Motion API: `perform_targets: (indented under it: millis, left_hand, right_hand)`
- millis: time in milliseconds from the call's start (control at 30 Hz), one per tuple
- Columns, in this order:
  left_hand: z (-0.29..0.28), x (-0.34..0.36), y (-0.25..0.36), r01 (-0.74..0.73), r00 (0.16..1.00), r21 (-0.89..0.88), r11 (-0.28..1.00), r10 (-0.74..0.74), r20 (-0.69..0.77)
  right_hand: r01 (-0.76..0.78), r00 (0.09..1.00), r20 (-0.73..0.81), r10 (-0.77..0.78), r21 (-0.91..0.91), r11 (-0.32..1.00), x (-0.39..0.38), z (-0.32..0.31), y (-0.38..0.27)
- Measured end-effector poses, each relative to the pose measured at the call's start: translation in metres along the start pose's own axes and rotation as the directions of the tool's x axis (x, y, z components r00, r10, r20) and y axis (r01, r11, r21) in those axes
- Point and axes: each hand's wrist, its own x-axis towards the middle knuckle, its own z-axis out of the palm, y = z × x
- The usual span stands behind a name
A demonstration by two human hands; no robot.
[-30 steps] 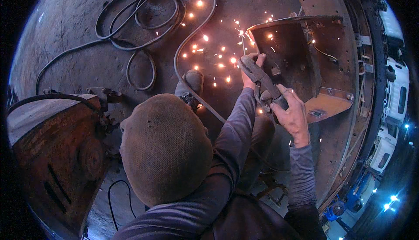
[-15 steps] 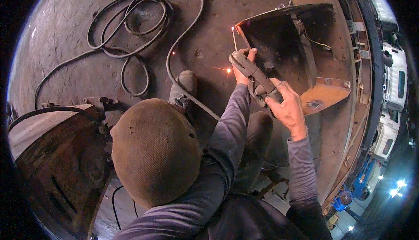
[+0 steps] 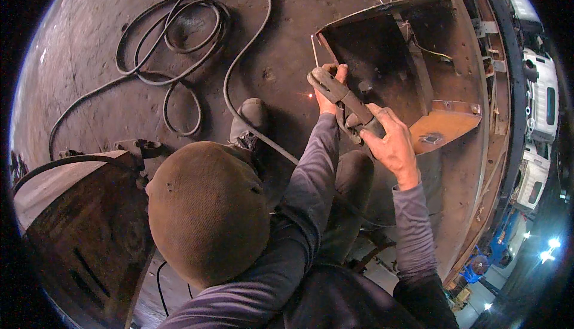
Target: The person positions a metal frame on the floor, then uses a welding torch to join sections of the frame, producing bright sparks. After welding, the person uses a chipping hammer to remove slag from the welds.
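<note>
My right hand [image 3: 393,146] is closed round the handle of a worn electrode holder [image 3: 350,98]. A thin welding rod [image 3: 315,52] sticks up from its jaws, its tip close to the corner of a rusty metal box-like frame [image 3: 368,15]. My left hand [image 3: 328,90] is behind the holder's jaws, beside the frame's near edge. Its fingers look curled, but the holder hides most of them, so what they grip does not show. An orange-brown plate [image 3: 445,127] forms the frame's lower side, right of my right hand.
A black cable [image 3: 230,84] lies in loops on the steel floor and passes my boot [image 3: 251,116]. A large rounded brown cloth shape [image 3: 206,215] fills the lower left, beside a rusty metal part [image 3: 84,233]. A long beam [image 3: 496,119] runs down the right, with white vehicle cabs [image 3: 541,98] beyond.
The red glow at the frame's corner has gone, and the rod tip is dimmer. Fewer sparks show on the floor. The whole view has shifted slightly; both hands keep their places.
</note>
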Motion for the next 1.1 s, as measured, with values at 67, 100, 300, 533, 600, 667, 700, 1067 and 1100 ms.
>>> perform_targets:
  millis: [67,100,300,533,600,667,700,1067,1100]
  left_hand:
    - [-0.001,0.005,-0.006,0.018,1.000,-0.026,1.000,-0.018,0.014]
    - [-0.002,0.006,-0.010,0.027,0.999,-0.038,0.999,-0.026,0.019]
    - [-0.005,0.007,-0.012,0.033,0.998,-0.028,0.999,-0.032,0.055]
    - [-0.007,0.008,-0.009,0.100,0.988,-0.050,0.994,-0.094,0.119]
    - [-0.008,0.009,-0.011,0.095,0.990,-0.083,0.992,-0.085,0.114]
    - [-0.008,0.014,-0.020,0.042,0.994,0.000,0.999,-0.042,0.104]
    - [-0.008,0.013,-0.021,0.033,0.994,-0.022,0.999,-0.030,0.108]
    - [-0.003,0.005,-0.005,0.063,0.998,-0.078,0.995,-0.061,0.028]
    - [-0.004,0.006,-0.007,0.027,1.000,-0.056,0.998,-0.027,-0.005]
  right_hand:
    - [0.010,1.000,-0.009,-0.010,0.007,1.000,0.000,0.001,0.000]
    - [-0.001,1.000,0.000,0.001,0.002,1.000,0.001,0.002,-0.001]
    - [0.000,1.000,0.001,0.000,0.009,1.000,-0.001,0.003,0.004]
    - [-0.004,1.000,-0.006,0.004,0.026,1.000,-0.003,0.005,0.008]
    - [-0.005,1.000,0.001,0.005,0.042,0.999,-0.002,0.006,0.004]
    - [-0.006,1.000,-0.006,0.006,0.053,0.999,-0.003,0.007,0.003]
    - [0.004,1.000,-0.012,-0.004,0.041,0.999,-0.004,0.007,0.005]
    - [0.019,1.000,-0.018,-0.019,-0.005,1.000,-0.004,0.008,0.003]
    - [0.023,1.000,-0.020,-0.023,-0.005,1.000,-0.004,0.008,0.002]
